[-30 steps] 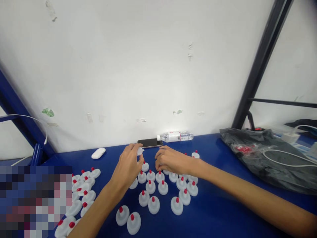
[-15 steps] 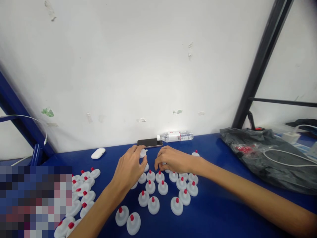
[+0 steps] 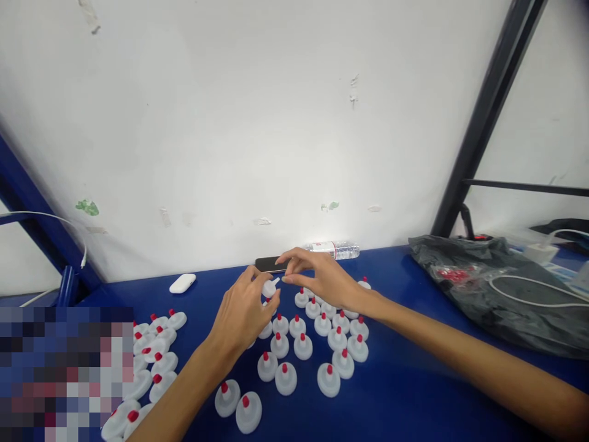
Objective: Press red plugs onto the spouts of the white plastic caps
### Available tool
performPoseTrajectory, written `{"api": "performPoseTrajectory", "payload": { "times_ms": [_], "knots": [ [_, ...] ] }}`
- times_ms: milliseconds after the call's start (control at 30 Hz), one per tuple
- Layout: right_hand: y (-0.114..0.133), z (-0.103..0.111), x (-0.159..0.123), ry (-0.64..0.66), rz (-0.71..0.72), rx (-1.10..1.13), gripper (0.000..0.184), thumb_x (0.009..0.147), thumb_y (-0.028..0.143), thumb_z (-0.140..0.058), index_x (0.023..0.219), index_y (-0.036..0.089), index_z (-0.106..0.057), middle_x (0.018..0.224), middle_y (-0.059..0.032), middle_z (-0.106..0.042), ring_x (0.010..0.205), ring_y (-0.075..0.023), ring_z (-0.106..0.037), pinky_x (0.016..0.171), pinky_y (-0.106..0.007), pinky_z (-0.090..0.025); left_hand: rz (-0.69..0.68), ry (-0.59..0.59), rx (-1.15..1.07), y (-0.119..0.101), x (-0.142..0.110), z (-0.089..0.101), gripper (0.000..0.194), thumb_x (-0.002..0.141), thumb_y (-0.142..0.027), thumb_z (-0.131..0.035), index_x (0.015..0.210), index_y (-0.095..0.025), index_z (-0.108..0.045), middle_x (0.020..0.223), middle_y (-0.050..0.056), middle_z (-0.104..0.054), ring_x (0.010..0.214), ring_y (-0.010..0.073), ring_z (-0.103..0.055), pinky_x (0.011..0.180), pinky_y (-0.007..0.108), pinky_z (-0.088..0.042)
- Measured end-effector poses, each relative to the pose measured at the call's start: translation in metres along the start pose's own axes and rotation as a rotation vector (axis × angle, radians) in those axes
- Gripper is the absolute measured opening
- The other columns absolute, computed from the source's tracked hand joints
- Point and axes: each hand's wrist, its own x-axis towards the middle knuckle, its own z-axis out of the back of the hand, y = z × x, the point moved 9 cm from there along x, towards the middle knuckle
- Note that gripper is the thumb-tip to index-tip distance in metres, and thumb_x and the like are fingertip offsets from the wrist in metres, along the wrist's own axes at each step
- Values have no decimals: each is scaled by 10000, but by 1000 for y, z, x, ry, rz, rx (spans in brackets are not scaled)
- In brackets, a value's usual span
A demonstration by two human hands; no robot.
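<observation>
My left hand (image 3: 248, 304) pinches a round white nozzle lid (image 3: 269, 288) between thumb and fingers, above the table. The lid is tilted so its bare spout points up and right, with no red tip on it. Close beside the spout is my right hand (image 3: 313, 273), thumb and fingers apart; I see nothing between them. Below both hands stand several similar white lids with red tips (image 3: 286, 379) on the blue table (image 3: 391, 393). Some of these are partly hidden behind my hands.
More red-tipped lids (image 3: 164, 365) lie clustered at the left, next to a blurred-out area. A white earbud case (image 3: 183, 283), a phone (image 3: 269, 264) and a clear bottle (image 3: 345, 250) lie toward the wall. A black plastic bag (image 3: 483, 313) with small red pieces (image 3: 455, 275) rests at the right.
My right hand has risen from among the standing lids and moved up beside the held lid's spout, its fingers spreading. My left hand keeps its hold, with the lid turned slightly and a little lower.
</observation>
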Motion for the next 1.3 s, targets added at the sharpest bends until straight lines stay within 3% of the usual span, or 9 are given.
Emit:
{"api": "performPoseTrajectory", "payload": {
  "times_ms": [100, 333, 767, 833, 933, 1067, 1167, 1233, 1300],
  "knots": [
    [-3, 4, 1, -65, -47, 138, 275, 951, 212, -701, 1215, 257, -640, 941, -10, -735, 924, -174, -730, 903, -365, -588, -36, 3, -10, -5, 0, -1, 225, 967, -333, -623, 1122, -175, -663, 1038, 32, -621, 736, 125, -590, 672, 303, -514],
    [-4, -1, -1, -22, -63, 263, 292, 915, 201, -746, 1193, 256, -672, 887, 7, -746, 864, -166, -742, 870, -358, -598, -105, -26, -18, -14, -5, -1, 176, 958, -295, -607, 1064, -200, -711, 989, 31, -554, 673, 130, -552, 604, 283, -451],
    [-14, -7, -1, 25, -161, 386, 313, 875, 314, -791, 1157, 249, -673, 850, 6, -730, 820, -190, -742, 817, -372, -600, -107, -96, -100, -19, -3, 5, 257, 989, -301, -577, 1215, -233, -680, 964, 18, -454, 680, 139, -481, 559, 269, -388],
    [-20, -7, -2, 5, -208, 420, 392, 848, 392, -814, 1180, 254, -657, 933, -14, -720, 828, -189, -724, 792, -369, -598, -82, -86, -165, -17, -3, 5, 289, 980, -333, -609, 1257, -267, -658, 1011, 17, -467, 705, 138, -515, 597, 278, -423],
    [-26, -4, -5, -47, -275, 342, 541, 832, 502, -811, 1290, 284, -621, 1268, -79, -642, 1031, -218, -679, 854, -386, -586, -40, -57, -287, -14, -3, 2, 289, 954, -360, -658, 1237, -301, -667, 1080, 16, -507, 718, 134, -541, 660, 303, -460],
    [-12, -22, -10, 119, -293, 405, 526, 976, 557, -622, 1421, 289, -542, 1410, -93, -590, 1237, -225, -600, 975, -376, -539, -6, 15, -475, -20, -5, -5, 222, 918, -370, -700, 1115, -266, -707, 1099, 18, -605, 745, 149, -552, 697, 308, -460],
    [2, -30, -13, 191, -271, 447, 424, 1029, 521, -550, 1353, 252, -599, 1155, -64, -696, 915, -152, -665, 733, -264, -547, 36, 106, -620, -30, -7, -13, 142, 903, -356, -702, 981, -241, -729, 931, -2, -665, 671, 140, -520, 632, 285, -422],
    [3, -32, -13, 202, -282, 429, 391, 1043, 514, -520, 1286, 232, -640, 960, -32, -697, 677, -106, -588, 556, -222, -460, 99, 159, -714, -34, -10, -18, 158, 875, -365, -721, 846, -210, -719, 712, -26, -601, 583, 127, -458, 562, 273, -374],
    [3, -33, -13, 207, -271, 414, 365, 1043, 501, -524, 1232, 222, -664, 918, -24, -688, 640, -99, -557, 527, -218, -423, 169, 209, -825, -35, -12, -23, 189, 852, -379, -737, 835, -192, -714, 620, -42, -537, 552, 120, -433, 523, 262, -350]
  ]
}}
